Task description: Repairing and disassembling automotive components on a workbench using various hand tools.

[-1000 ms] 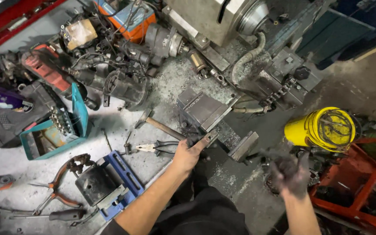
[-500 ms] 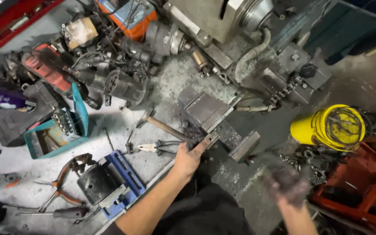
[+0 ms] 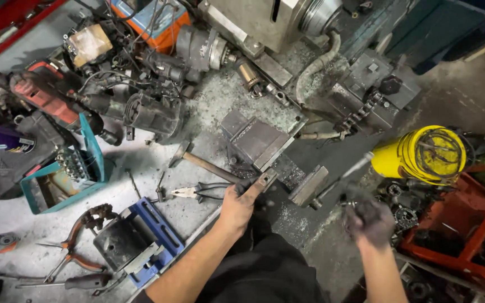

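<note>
The left hand (image 3: 237,205) was clamped on the end of a flat grey steel bar (image 3: 262,182), which lay against the dark steel block vise (image 3: 268,151) on the gritty floor. The right hand (image 3: 369,221), blurred, was closed around something small I could not make out. The bar looked stiff, heavy and probably greasy, best gripped at its free end. Just beyond lay one wooden-handled hammer (image 3: 203,163), one pair of needle-nose pliers (image 3: 200,192) and, farther right, one yellow cylinder (image 3: 422,154).
</note>
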